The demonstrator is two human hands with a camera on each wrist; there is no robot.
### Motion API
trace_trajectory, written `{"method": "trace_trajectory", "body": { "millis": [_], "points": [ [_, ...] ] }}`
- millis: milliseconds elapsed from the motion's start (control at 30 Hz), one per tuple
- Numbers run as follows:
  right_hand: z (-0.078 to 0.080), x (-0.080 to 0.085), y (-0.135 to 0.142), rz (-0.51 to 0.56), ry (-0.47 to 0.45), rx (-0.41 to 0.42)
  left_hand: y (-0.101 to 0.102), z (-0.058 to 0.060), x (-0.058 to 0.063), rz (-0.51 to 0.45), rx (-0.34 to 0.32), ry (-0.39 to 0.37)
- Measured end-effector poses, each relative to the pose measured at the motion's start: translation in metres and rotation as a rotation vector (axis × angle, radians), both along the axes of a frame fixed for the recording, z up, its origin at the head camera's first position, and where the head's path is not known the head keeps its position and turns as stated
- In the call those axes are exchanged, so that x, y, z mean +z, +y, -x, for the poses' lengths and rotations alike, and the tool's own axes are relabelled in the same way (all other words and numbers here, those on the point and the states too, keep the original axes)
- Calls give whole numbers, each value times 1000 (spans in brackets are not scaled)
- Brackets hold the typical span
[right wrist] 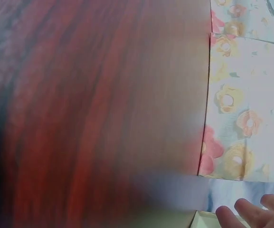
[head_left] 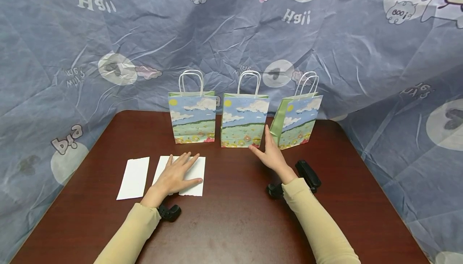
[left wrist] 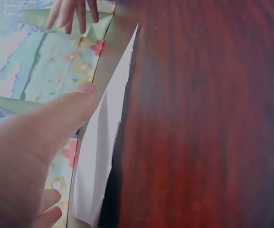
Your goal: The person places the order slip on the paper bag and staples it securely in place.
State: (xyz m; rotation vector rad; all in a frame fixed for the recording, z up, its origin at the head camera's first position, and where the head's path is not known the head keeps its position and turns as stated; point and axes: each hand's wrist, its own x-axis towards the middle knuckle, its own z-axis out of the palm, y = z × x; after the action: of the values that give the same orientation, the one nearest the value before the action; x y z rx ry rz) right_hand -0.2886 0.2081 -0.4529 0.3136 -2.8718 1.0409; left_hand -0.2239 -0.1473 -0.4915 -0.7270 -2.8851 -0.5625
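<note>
My left hand (head_left: pixel 175 178) lies with fingers spread over white paper (head_left: pixel 196 171) on the table. Its thumb (left wrist: pixel 70 107) stretches above the paper's raised edge in the left wrist view. Another white paper strip (head_left: pixel 133 179) lies just to the left. My right hand (head_left: pixel 273 157) reaches forward, thumb and fingers extended, in front of the gap between the middle paper bag (head_left: pixel 244 121) and the right paper bag (head_left: pixel 298 121). Its fingertips (right wrist: pixel 253 213) show at the lower right of the right wrist view, near the bags. The right bag stands turned, its green side showing.
A third matching paper bag (head_left: pixel 193 119) stands at the back left; all have white twisted handles. The dark reddish-brown table (head_left: pixel 231 224) ends at a hanging blue-grey patterned cloth (head_left: pixel 144 35). Black wrist devices (head_left: pixel 307 174) are strapped to both arms.
</note>
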Motion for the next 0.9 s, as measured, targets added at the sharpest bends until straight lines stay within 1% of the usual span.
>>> {"method": "trace_trajectory", "body": {
  "millis": [300, 500, 633, 767, 900],
  "points": [
    [4, -5, 1, 78, 6, -6, 3, -2, -1, 31, 9, -32],
    [9, -8, 2, 124, 10, -7, 4, -4, -2, 15, 11, -20],
    [10, -11, 3, 181, 7, -5, 5, -6, -2, 4, 17, -22],
    [12, -15, 3, 242, 23, 7, 6, -7, -4, -1, 26, -22],
    [14, -19, 2, 302, 24, -8, 7, -7, -6, -6, 36, -21]
  ]
}}
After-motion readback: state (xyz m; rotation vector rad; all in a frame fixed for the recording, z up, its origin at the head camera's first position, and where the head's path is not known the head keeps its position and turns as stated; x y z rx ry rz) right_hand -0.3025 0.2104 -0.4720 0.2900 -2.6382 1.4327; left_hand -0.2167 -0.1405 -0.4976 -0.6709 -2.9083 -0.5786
